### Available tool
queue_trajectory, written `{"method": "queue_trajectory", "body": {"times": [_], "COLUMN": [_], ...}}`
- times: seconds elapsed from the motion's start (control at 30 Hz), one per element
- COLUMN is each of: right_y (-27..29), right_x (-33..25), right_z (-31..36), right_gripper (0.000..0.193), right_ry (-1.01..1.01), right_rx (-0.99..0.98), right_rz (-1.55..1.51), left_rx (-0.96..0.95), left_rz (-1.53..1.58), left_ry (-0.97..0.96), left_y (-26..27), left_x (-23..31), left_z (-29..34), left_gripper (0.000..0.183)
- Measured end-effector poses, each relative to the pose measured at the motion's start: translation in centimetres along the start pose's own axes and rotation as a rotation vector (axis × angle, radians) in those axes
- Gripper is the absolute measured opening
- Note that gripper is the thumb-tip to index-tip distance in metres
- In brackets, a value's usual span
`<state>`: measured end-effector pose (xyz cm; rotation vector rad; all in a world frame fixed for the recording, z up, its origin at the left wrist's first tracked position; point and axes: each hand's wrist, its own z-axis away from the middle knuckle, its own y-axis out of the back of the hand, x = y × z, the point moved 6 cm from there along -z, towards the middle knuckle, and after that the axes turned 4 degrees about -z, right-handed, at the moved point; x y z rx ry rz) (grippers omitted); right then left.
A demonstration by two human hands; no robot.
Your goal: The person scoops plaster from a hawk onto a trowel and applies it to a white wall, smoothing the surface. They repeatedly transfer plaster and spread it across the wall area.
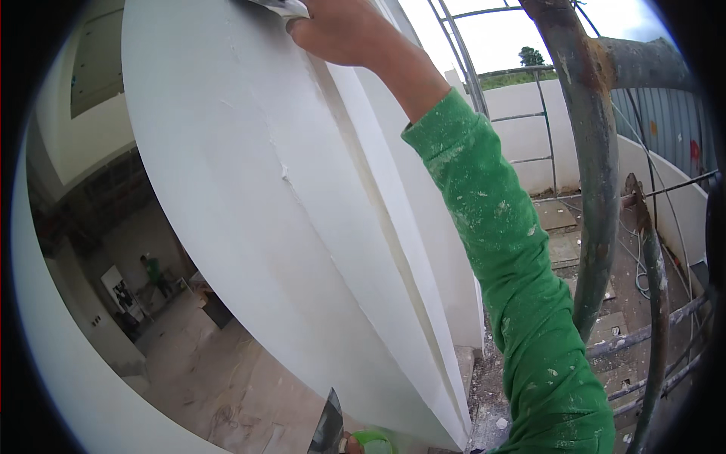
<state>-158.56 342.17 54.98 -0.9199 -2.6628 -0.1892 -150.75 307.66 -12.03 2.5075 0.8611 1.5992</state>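
My right hand (340, 30) is raised at the top, its fingers closed round a metal-bladed scraper (281, 6) held against the upper part of a white wall (249, 197); the picture's edge cuts off part of the tool. A thin raised line of white filler (286, 178) runs down the wall below it. At the bottom edge my left hand (353, 445) grips a putty knife (328, 425), its dark blade pointing up. Only a little of that hand shows, beside something bright green (375, 440) that I cannot make out. White specks cover my green right sleeve (507, 250).
Rusty scaffold pipes (597, 151) stand close on the right, with thinner bars and cables behind. Left of the wall, an opening shows a dusty floor (204, 378) and a distant person in green (155, 274). Debris litters the ground (495, 393) at the wall's foot.
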Motion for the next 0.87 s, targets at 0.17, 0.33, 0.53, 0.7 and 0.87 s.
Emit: {"method": "queue_trajectory", "body": {"times": [0.17,0.33,0.53,0.7,0.87], "right_y": [0.1,0.6,0.0,2.4,8.4], "right_x": [-5.7,-10.8,-15.5,-20.9,-23.2], "right_z": [13.1,23.1,34.5,41.5,42.4], "right_gripper": [0.074,0.081,0.068,0.053,0.05], "right_ry": [-0.062,-0.288,-0.456,-0.616,-0.948], "right_rx": [0.036,-0.137,-0.232,-0.458,-0.164], "right_rz": [-0.059,-0.085,-0.128,-0.158,-0.485], "left_rx": [-0.051,-0.156,-0.255,-0.517,-0.861], "left_rz": [0.288,-0.174,0.443,0.824,1.066], "left_ry": [0.194,-0.33,0.053,0.207,0.645], "left_y": [-0.6,-0.5,-2.2,-1.7,-3.3], "left_x": [7.1,9.6,16.9,16.9,18.2], "left_z": [-0.6,0.6,-0.7,3.0,7.4], "left_gripper": [0.018,0.032,0.018,0.03,0.06]}}
